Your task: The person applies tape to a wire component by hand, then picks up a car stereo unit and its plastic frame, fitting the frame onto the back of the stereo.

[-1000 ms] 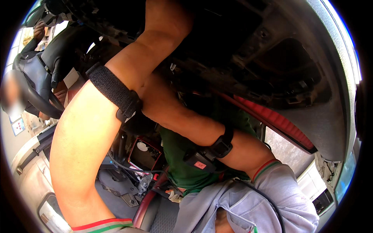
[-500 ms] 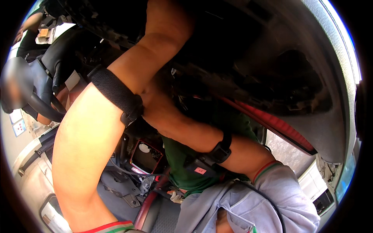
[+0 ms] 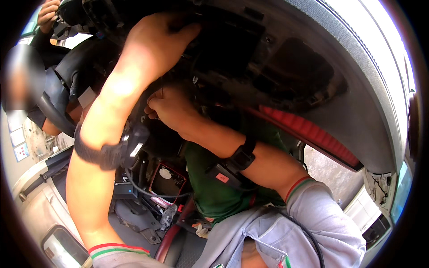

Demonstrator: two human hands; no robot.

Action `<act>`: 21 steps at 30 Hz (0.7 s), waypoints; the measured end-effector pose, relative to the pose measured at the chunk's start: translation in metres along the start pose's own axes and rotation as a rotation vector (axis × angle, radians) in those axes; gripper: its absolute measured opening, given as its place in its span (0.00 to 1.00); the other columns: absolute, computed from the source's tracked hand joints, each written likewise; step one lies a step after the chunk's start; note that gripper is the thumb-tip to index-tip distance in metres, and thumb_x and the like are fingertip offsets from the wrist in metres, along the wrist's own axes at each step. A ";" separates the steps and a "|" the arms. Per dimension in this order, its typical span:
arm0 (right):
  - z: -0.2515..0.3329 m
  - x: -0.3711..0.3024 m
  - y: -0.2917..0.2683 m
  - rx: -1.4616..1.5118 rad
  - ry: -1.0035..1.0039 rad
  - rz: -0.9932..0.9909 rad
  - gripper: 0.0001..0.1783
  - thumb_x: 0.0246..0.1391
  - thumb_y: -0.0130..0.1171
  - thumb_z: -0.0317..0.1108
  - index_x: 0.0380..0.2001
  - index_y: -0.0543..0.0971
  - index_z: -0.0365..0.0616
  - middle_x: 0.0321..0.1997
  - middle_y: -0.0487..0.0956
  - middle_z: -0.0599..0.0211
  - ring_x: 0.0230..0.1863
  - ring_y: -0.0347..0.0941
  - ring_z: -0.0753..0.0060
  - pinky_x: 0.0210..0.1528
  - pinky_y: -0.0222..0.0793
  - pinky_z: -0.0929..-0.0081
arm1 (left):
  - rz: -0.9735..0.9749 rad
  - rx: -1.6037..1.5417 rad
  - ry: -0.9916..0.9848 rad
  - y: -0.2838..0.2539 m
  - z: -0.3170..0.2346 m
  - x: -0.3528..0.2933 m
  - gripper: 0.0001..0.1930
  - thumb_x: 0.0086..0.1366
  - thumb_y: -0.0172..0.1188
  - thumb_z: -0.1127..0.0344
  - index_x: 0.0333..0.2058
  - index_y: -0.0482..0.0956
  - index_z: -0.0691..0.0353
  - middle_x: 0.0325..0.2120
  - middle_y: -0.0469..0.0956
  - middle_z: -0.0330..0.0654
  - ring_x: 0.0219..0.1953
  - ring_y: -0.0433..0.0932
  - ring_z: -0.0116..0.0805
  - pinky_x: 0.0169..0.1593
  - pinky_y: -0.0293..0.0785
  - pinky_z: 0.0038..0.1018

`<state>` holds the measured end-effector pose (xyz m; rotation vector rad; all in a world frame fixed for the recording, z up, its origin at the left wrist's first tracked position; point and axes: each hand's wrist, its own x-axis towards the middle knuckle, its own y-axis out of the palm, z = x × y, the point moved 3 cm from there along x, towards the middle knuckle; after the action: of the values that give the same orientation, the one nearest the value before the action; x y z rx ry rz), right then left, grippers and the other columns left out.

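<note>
The left hand (image 3: 154, 42) is raised into the dark underside of the dashboard (image 3: 250, 58), fingers curled over a black part up there; whether they grip it or only press on it cannot be told from this angle. The right hand (image 3: 172, 107) sits just below it, pinched narrow around something thin, perhaps a small tool or a wire, too shadowed to name. Both wrists wear black straps. Below the hands hang loose cables (image 3: 143, 190) and a red-edged black box (image 3: 167, 181), with a red strip (image 3: 308, 131) running along the dashboard's lower edge. A second person's hand (image 3: 47, 13) reaches up at the far left. The likely risk is a small part slipping from the pinch into the clutter below, or a cable being snagged by a forearm.
</note>
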<state>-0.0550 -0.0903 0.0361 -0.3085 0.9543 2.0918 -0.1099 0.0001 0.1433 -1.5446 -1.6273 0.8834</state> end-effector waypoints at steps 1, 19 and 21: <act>-0.007 0.005 0.000 -0.035 -0.034 0.013 0.07 0.57 0.56 0.30 0.31 0.76 0.37 0.29 0.78 0.66 0.32 0.75 0.73 0.38 0.72 0.73 | -0.023 -0.025 -0.045 -0.005 -0.001 -0.008 0.19 0.68 0.63 0.57 0.50 0.83 0.64 0.40 0.86 0.53 0.40 0.85 0.41 0.49 0.77 0.30; -0.014 0.011 0.001 -0.375 -0.199 -0.016 0.10 0.55 0.62 0.34 0.37 0.78 0.40 0.37 0.83 0.57 0.42 0.81 0.54 0.47 0.75 0.61 | 0.132 0.359 0.521 0.049 0.004 0.016 0.25 0.62 0.54 0.68 0.59 0.73 0.66 0.56 0.76 0.56 0.55 0.78 0.54 0.58 0.76 0.41; -0.021 0.014 0.004 -0.346 -0.217 -0.014 0.11 0.56 0.62 0.35 0.38 0.77 0.41 0.37 0.83 0.57 0.43 0.81 0.53 0.47 0.75 0.61 | 0.150 0.384 0.575 0.048 0.006 0.016 0.24 0.62 0.53 0.69 0.58 0.73 0.66 0.53 0.79 0.56 0.51 0.80 0.55 0.54 0.79 0.41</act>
<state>-0.0693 -0.0991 0.0170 -0.2549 0.4600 2.2211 -0.0904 0.0184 0.0995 -1.4770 -0.8871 0.6895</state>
